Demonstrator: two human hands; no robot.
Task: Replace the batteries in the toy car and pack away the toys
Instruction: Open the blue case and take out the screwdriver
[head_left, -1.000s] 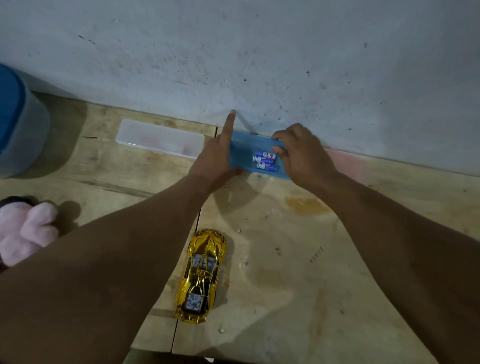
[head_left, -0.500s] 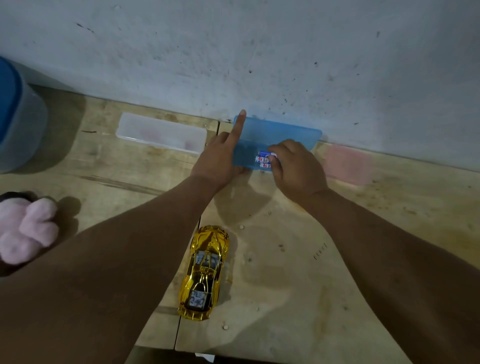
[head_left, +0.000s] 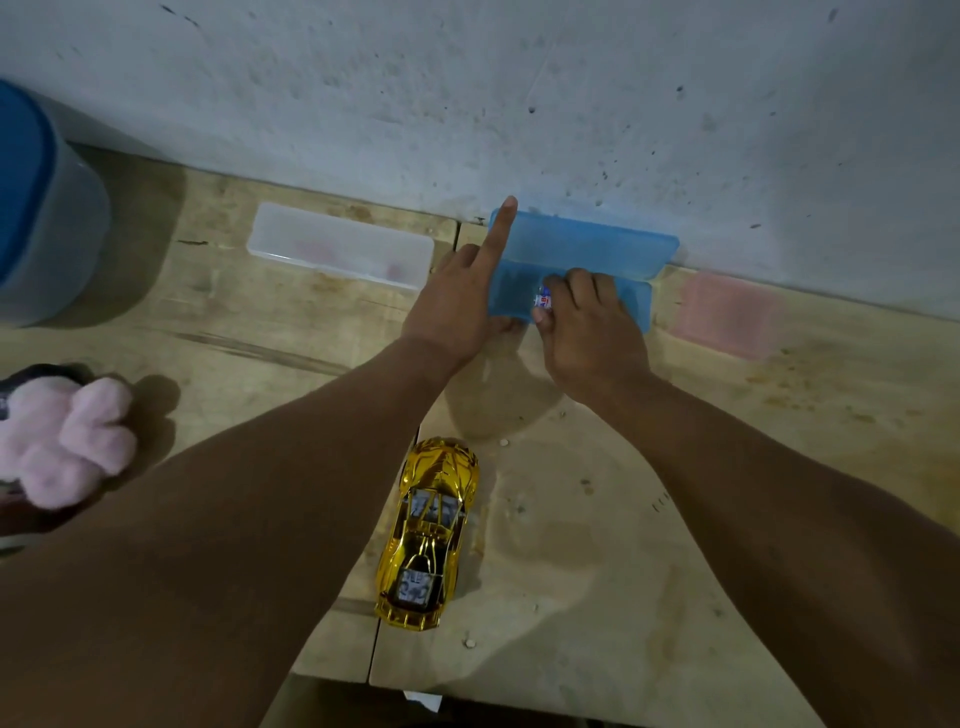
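A blue plastic case (head_left: 587, 244) lies open against the wall, its lid leaning back. My left hand (head_left: 457, 306) holds the case's left end, index finger stretched up along its edge. My right hand (head_left: 587, 332) reaches into the case and its fingers close on the batteries (head_left: 543, 300), of which only a white, red and blue end shows. A shiny gold toy car (head_left: 428, 530) sits on the wooden table (head_left: 675, 519) between my forearms, nose toward the wall.
A clear plastic case (head_left: 340, 244) lies to the left of the blue one. A pink flat case (head_left: 727, 314) lies to its right. A blue-lidded tub (head_left: 41, 208) stands far left. A pink plush toy (head_left: 62, 441) rests at the left edge.
The blue case's lid has swung open and back toward the wall. My right hand moved from the case's top edge down into it and closed over the batteries.
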